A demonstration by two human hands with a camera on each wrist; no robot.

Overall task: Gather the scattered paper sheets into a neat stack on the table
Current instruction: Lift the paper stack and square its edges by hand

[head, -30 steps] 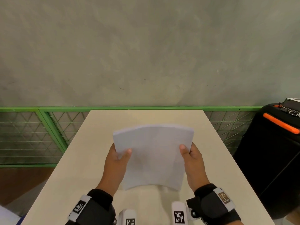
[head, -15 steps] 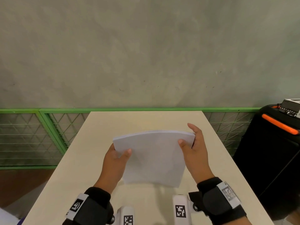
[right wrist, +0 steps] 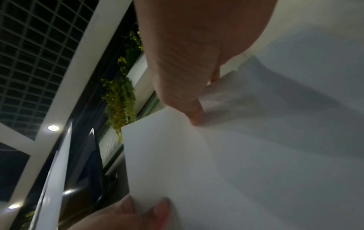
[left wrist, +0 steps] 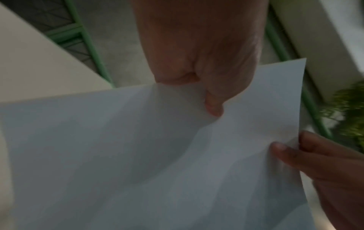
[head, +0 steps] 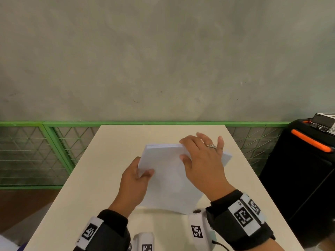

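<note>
Behind your table runs a green fence (head: 54, 142) with wire mesh panels, set against a bare grey concrete wall (head: 163, 51). To your right stands a black case (head: 299, 178) with an orange handle (head: 310, 142); a small dark device (head: 324, 121) sits on top of it. Your right wrist view shows hanging green plants (right wrist: 120, 101), a grid ceiling (right wrist: 35, 54) and round ceiling lights (right wrist: 53, 127).

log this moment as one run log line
left hand: pinches left edge of paper stack | right hand: fingers spread over stack's far edge | stack: lifted off table, tilted | phase: squaring
</note>
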